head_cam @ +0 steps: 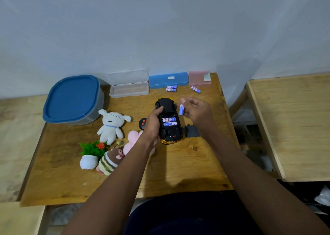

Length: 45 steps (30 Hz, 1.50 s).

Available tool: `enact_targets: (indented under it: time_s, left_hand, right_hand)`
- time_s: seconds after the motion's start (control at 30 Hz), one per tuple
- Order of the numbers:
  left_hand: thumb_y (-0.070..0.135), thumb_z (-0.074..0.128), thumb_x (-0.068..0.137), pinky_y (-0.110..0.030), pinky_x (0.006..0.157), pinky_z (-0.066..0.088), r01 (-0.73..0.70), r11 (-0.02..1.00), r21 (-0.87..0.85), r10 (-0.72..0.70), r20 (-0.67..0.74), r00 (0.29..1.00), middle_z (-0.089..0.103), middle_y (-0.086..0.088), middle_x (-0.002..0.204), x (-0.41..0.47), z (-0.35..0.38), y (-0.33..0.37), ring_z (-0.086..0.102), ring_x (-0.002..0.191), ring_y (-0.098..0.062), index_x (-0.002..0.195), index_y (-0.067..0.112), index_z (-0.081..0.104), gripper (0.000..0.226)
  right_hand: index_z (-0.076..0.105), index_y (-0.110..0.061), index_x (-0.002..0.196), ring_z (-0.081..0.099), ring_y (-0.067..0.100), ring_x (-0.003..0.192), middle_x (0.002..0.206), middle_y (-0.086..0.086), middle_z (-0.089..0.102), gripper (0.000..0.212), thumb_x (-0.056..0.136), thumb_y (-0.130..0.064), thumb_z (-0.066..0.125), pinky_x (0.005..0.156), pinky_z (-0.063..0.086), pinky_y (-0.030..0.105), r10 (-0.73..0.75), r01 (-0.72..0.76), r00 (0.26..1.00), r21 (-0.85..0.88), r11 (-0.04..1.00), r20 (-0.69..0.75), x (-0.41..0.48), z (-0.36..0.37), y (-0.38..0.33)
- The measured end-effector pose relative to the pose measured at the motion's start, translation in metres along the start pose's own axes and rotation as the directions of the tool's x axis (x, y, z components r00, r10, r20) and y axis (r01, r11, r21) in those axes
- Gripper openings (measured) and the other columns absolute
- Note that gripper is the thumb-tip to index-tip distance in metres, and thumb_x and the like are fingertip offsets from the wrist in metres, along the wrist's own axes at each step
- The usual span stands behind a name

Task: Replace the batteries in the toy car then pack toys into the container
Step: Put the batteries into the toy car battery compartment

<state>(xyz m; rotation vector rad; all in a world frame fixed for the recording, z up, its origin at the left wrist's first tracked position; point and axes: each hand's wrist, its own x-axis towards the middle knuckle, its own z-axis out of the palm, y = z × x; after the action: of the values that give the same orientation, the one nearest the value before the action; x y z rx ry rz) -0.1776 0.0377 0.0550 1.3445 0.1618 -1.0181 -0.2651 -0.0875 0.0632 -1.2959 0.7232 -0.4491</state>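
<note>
Your right hand (195, 112) pinches a blue-and-white battery (181, 109) between thumb and fingertips, the other fingers loosely curled, just beside the right flank of the toy car (169, 133). The car lies belly-up near the middle of the table (178, 163). Your left hand (153, 125) grips the car from its left side, thumb laid across the black underside and fingers wrapped below the body, out of sight. Two batteries (169, 121) already sit side by side in the open bay, so the one you hold is probably the last to go in, though shadow hides whether a free slot lies beyond them. Turn the battery from its near-upright tilt until it lies parallel to the seated pair. Check its polarity against theirs, push the flat end onto the spring first, then press the other end down until it sits level. Clamp the car firmly with the left hand so it cannot rock as you push. Your right wrist is bent inward with the forearm coming from the lower right, so lower the hand rather than reaching across the bay. The compartment cover (192, 131) waits just right of the car's near end. The loose batteries (171, 88) by the blue case (168, 79) should stay apart. The container (71, 99) stands far left, lid on.
</note>
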Motion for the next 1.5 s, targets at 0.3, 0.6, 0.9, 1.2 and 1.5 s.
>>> enact_targets:
  time_s: [0.3,0.6,0.9,1.2,1.5]
  left_hand:
    - [0.028,0.048,0.102,-0.037,0.075,0.059,-0.066,0.991,0.118,0.071,-0.042,0.997,0.070,-0.015,0.117,0.001,0.000,0.000,0.071,0.100,-0.030,0.132,0.013,0.055,0.034]
    - [0.026,0.051,0.102,-0.042,0.084,0.058,-0.090,0.984,0.154,0.099,-0.049,0.994,0.068,-0.015,0.122,0.004,-0.003,0.000,0.068,0.108,-0.034,0.133,0.018,0.055,0.032]
    - [0.026,0.052,0.101,-0.039,0.081,0.058,-0.076,0.990,0.122,0.079,-0.025,0.997,0.071,-0.013,0.122,0.005,-0.007,-0.006,0.069,0.111,-0.032,0.132,0.020,0.059,0.032]
    - [0.030,0.054,0.100,-0.048,0.094,0.057,-0.085,0.984,0.155,0.087,-0.003,0.996,0.069,-0.014,0.124,0.009,-0.009,-0.006,0.068,0.112,-0.033,0.132,0.021,0.059,0.034]
    - [0.026,0.052,0.101,-0.037,0.078,0.058,-0.061,0.993,0.103,0.059,0.017,0.998,0.072,-0.014,0.120,0.008,-0.008,-0.001,0.071,0.106,-0.030,0.130,0.019,0.061,0.030]
  right_hand:
    - [0.071,-0.015,0.092,0.062,0.007,0.080,0.089,-0.005,0.068,0.010,0.093,-0.020,0.063,0.066,0.051,0.024,0.204,-0.128,0.966,-0.390,0.912,0.159,-0.015,0.022,0.004]
    - [0.077,-0.022,0.090,0.064,0.005,0.075,0.082,-0.007,0.068,0.013,0.079,-0.028,0.078,0.059,0.051,0.016,-0.022,0.088,0.992,-0.578,0.811,0.121,-0.018,0.025,0.013]
    - [0.077,-0.017,0.081,0.063,0.007,0.069,0.077,-0.007,0.073,0.006,0.080,-0.019,0.071,0.060,0.051,0.027,-0.236,0.234,0.967,-0.674,0.701,0.090,-0.020,0.031,0.023]
    - [0.078,-0.017,0.087,0.067,0.015,0.081,0.085,-0.002,0.074,0.011,0.079,-0.024,0.075,0.072,0.057,0.041,-0.169,0.262,0.964,-0.641,0.721,0.204,-0.016,0.024,0.017]
    - [0.076,-0.019,0.078,0.066,0.012,0.068,0.072,-0.005,0.071,0.010,0.076,-0.026,0.069,0.062,0.057,0.039,-0.222,0.278,0.960,-0.634,0.722,0.169,-0.015,0.030,0.015]
